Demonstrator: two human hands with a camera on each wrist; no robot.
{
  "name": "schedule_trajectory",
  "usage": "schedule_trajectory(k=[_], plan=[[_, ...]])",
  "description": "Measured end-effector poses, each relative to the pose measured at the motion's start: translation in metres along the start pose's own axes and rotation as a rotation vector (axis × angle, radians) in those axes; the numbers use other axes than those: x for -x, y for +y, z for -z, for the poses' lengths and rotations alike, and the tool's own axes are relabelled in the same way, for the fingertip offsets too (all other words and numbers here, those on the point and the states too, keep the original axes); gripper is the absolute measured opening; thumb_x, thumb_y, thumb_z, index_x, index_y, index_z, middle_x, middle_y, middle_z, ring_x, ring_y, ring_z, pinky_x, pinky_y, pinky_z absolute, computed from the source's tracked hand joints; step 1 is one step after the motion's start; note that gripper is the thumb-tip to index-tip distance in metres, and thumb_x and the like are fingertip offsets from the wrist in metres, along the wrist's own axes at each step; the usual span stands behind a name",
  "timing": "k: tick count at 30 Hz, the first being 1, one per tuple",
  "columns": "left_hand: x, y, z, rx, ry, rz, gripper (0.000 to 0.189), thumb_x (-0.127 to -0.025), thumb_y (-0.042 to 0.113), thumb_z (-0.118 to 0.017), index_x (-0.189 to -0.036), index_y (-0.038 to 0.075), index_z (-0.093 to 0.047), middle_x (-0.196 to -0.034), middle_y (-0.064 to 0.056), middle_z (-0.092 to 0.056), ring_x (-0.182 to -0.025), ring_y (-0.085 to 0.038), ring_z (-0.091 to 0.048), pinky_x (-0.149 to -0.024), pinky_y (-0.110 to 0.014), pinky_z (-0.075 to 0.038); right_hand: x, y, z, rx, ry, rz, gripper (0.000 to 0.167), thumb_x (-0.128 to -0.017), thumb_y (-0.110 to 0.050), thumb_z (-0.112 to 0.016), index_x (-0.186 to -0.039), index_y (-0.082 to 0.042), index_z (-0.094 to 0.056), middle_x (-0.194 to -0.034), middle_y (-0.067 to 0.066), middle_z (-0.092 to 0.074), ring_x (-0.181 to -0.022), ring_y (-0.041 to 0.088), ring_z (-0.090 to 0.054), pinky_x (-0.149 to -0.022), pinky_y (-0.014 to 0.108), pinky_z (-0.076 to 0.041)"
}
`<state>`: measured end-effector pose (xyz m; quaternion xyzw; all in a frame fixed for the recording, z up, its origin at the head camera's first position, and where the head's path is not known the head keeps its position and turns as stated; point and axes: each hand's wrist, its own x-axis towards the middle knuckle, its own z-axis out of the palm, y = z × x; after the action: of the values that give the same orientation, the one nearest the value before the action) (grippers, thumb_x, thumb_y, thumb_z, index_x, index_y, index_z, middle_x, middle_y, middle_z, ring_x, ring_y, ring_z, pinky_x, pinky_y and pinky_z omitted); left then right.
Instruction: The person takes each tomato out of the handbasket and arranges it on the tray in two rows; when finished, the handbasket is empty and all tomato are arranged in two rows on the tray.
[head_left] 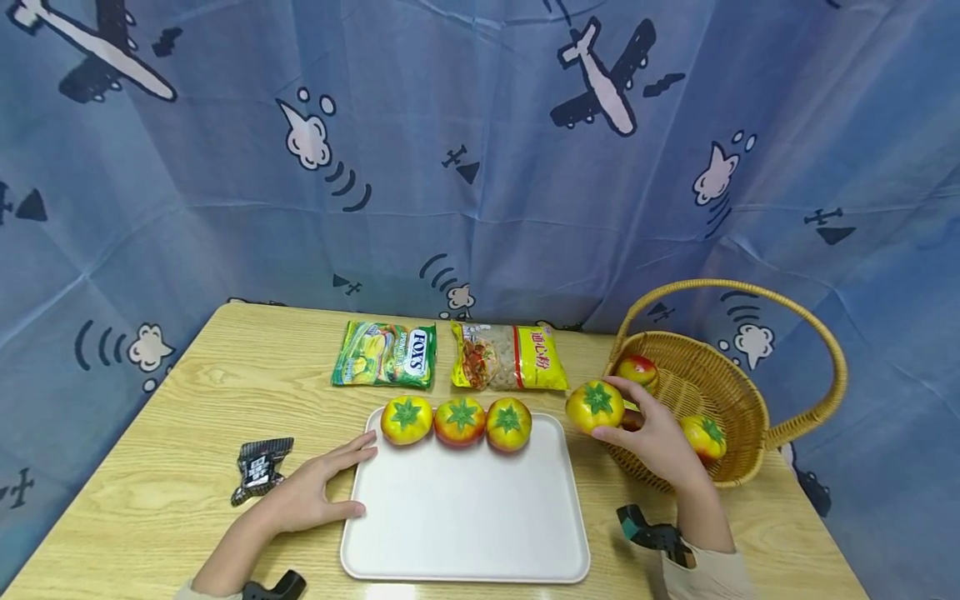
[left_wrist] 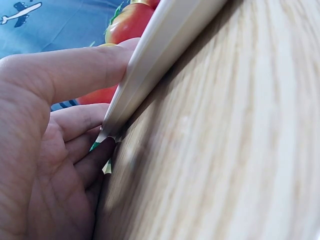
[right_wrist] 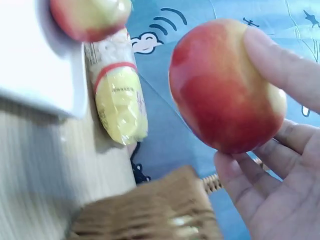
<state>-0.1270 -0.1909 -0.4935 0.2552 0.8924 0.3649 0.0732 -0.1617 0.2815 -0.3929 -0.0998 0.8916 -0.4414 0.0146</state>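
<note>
My right hand (head_left: 660, 437) holds a yellow-red tomato (head_left: 595, 407) with a green star-shaped top, between thumb and fingers. It is above the table between the white tray (head_left: 465, 517) and the wicker basket (head_left: 738, 400). In the right wrist view the tomato's red underside faces the camera. A row of three similar tomatoes (head_left: 460, 422) sits along the tray's far edge. My left hand (head_left: 311, 492) is at the tray's left side, fingers spread and thumb apart, with fingertips touching the rim (left_wrist: 150, 60).
The basket, with a tall handle, holds a red fruit (head_left: 637, 371) and another tomato (head_left: 703, 437). Behind the tray lie a green candy bag (head_left: 385, 354) and a yellow food packet (head_left: 510, 357). A small black packet (head_left: 261, 471) lies left of my left hand. A blue curtain (head_left: 420, 167) hangs behind.
</note>
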Motion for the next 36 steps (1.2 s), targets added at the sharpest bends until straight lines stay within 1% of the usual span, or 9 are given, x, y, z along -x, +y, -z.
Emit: schedule_trajectory(k=[2,5,8,11,15,21,25,31,36], plan=[[0.0,0.0,0.0,0.002,-0.001,-0.001,0.077,-0.08,0.051,-0.069,-0.142,0.011,-0.045,-0.155,-0.006,-0.03,-0.138,-0.037,-0.032,-0.106,-0.06,-0.032,0.0,0.001,-0.007,0.017,0.007,-0.004,0.073,-0.08,-0.032,-0.075,-0.142,-0.013,-0.04,-0.139,0.014,-0.045,-0.114,0.029,-0.055,-0.087,0.019,-0.05],[0.0,0.001,0.001,0.002,-0.005,-0.001,0.077,-0.08,0.051,-0.069,-0.142,0.011,-0.045,-0.155,-0.006,-0.029,-0.138,-0.038,-0.032,-0.106,-0.061,-0.032,-0.001,0.002,-0.016,0.067,0.006,0.007,0.072,-0.08,-0.035,-0.075,-0.14,-0.014,-0.042,-0.139,0.013,-0.046,-0.117,0.028,-0.052,-0.094,0.031,-0.049],[0.0,0.001,0.001,-0.003,-0.004,0.0,0.077,-0.08,0.051,-0.069,-0.141,0.011,-0.046,-0.155,-0.006,-0.03,-0.138,-0.038,-0.032,-0.105,-0.061,-0.033,-0.002,0.002,-0.023,0.12,-0.012,0.01,0.072,-0.079,-0.038,-0.074,-0.139,-0.014,-0.043,-0.137,0.014,-0.048,-0.119,0.03,-0.051,-0.099,0.047,-0.045],[0.001,0.0,0.001,-0.004,-0.001,0.003,0.077,-0.08,0.051,-0.069,-0.141,0.011,-0.046,-0.155,-0.005,-0.03,-0.138,-0.037,-0.032,-0.106,-0.06,-0.033,-0.003,0.001,-0.03,0.15,-0.044,0.014,0.074,-0.079,-0.038,-0.074,-0.14,-0.012,-0.043,-0.138,0.016,-0.048,-0.123,0.034,-0.048,-0.102,0.055,-0.04],[0.001,-0.001,0.0,-0.002,0.002,0.005,0.076,-0.08,0.05,-0.069,-0.141,0.012,-0.046,-0.155,-0.005,-0.03,-0.138,-0.037,-0.032,-0.106,-0.06,-0.033,-0.006,0.002,-0.04,0.159,-0.094,0.017,0.076,-0.079,-0.033,-0.075,-0.142,-0.008,-0.04,-0.144,0.018,-0.043,-0.129,0.039,-0.043,-0.103,0.057,-0.039],[0.0,-0.001,0.0,-0.007,-0.002,0.003,0.075,-0.08,0.05,-0.069,-0.141,0.013,-0.046,-0.155,-0.005,-0.03,-0.138,-0.037,-0.033,-0.105,-0.06,-0.033,-0.008,0.004,-0.045,0.162,-0.135,-0.023,0.076,-0.081,-0.027,-0.073,-0.144,-0.007,-0.037,-0.149,0.02,-0.036,-0.132,0.042,-0.039,-0.105,0.057,-0.037],[0.0,-0.001,0.001,-0.007,-0.005,0.006,0.075,-0.08,0.05,-0.069,-0.141,0.013,-0.046,-0.155,-0.004,-0.03,-0.138,-0.037,-0.033,-0.105,-0.06,-0.033,-0.01,0.007,-0.048,0.167,-0.146,-0.034,0.074,-0.082,-0.025,-0.073,-0.144,-0.009,-0.037,-0.149,0.019,-0.036,-0.134,0.041,-0.038,-0.106,0.058,-0.035],[-0.001,-0.001,0.0,-0.009,-0.001,0.004,0.075,-0.08,0.05,-0.069,-0.141,0.014,-0.046,-0.155,-0.004,-0.03,-0.138,-0.037,-0.033,-0.105,-0.06,-0.034,-0.011,0.013,-0.05,0.209,-0.142,-0.027,0.073,-0.081,-0.025,-0.073,-0.144,-0.012,-0.039,-0.148,0.019,-0.038,-0.133,0.041,-0.039,-0.107,0.059,-0.033],[0.0,-0.002,-0.001,-0.001,0.001,0.01,0.075,-0.08,0.051,-0.069,-0.141,0.014,-0.047,-0.155,-0.003,-0.03,-0.139,-0.036,-0.032,-0.106,-0.059,-0.033,-0.012,0.017,-0.052,0.177,-0.158,-0.034,0.073,-0.083,-0.02,-0.072,-0.146,-0.011,-0.036,-0.149,0.02,-0.036,-0.133,0.041,-0.039,-0.107,0.058,-0.034]])
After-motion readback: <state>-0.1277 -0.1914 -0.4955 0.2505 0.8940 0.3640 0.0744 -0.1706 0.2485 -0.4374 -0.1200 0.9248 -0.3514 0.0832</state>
